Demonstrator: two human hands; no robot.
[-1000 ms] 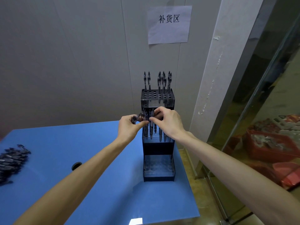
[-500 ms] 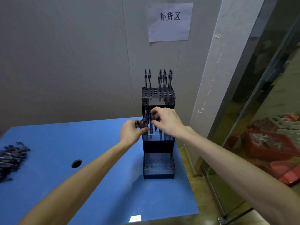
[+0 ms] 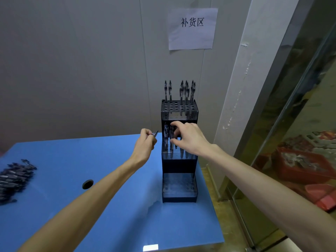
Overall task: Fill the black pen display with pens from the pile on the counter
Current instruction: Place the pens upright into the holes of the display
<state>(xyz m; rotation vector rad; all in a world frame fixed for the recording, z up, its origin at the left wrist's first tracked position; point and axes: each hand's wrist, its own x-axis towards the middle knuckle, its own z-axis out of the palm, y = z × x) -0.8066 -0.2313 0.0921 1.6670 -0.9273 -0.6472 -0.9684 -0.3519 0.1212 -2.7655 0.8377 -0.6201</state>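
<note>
A black three-tier pen display (image 3: 179, 165) stands at the far right of the blue counter (image 3: 112, 206). Several pens stand in its top tier (image 3: 185, 91) and several in its middle tier (image 3: 166, 140); the bottom tier holds none. My left hand (image 3: 145, 144) hovers just left of the middle tier, fingers closed on a pen or pens whose tips (image 3: 155, 133) poke out. In front of the middle tier, my right hand (image 3: 189, 138) has its fingers spread around the tops of the pens there, touching one. The pen pile (image 3: 14, 179) lies at the counter's left edge.
A round hole (image 3: 87, 184) is cut in the counter between the pile and the display. A paper sign (image 3: 192, 28) hangs on the wall behind. Right of the counter is a glass partition (image 3: 300, 124) with red bins (image 3: 300, 164) behind it.
My left hand has pulled back left, away from the display. My right hand stays at the middle tier and its fingers have spread apart. The view has shifted slightly.
</note>
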